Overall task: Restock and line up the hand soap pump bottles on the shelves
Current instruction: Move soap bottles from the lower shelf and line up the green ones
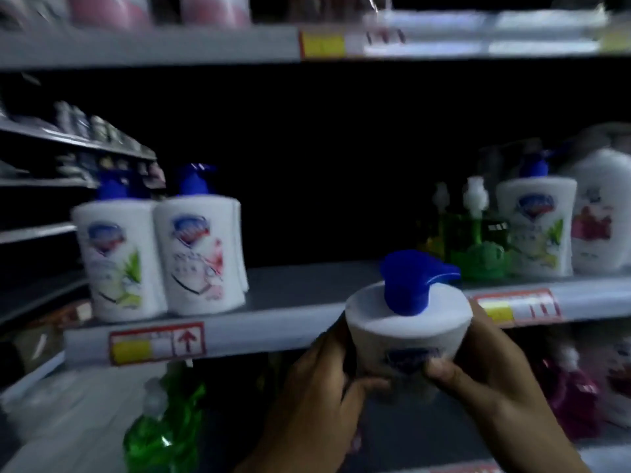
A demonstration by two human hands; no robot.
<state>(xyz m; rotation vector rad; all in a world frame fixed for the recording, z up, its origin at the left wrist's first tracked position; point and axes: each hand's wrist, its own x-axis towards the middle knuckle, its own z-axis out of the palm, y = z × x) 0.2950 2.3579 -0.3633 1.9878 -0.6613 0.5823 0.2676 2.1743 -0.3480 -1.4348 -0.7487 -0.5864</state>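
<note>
**Both hands are gripping a white pump bottle at the front edge of the middle shelf**

The left hand (pixel 317 387) and the right hand (pixel 485 373) are clasping a white pump bottle (pixel 408 331) from either side. Their fingers are curling round its body and both thumbs are pressing on its front label. The bottle is standing upright, and its blue pump head (pixel 411 285) is pointing right. It is hanging just in front of the lip of the middle shelf (pixel 300 295), toward the shelf's right half. Blur makes it impossible to tell whether it is touching the lip.

On the middle shelf's left end, two white soap bottles are standing side by side and touching. One is carrying a green leaf label (pixel 116 261) and the other a pink label (pixel 201 254). The stretch of shelf between them and the held bottle is lying bare.

On the shelf's right end, a third white soap bottle (pixel 536 227) is standing beside a taller white jug (pixel 602 213) with a red flower print. Clear green bottles (pixel 478 247) are crowding just left of it. Two red-framed price tags (pixel 157 343) (pixel 519 307) are sitting on the shelf's front lip.

Below the middle shelf, a green bottle (pixel 164 431) is showing at the left and dark pink bottles (pixel 573 394) at the right. Above it, pink containers (pixel 109 8) are lining the next shelf up, too blurred to tell more.
</note>
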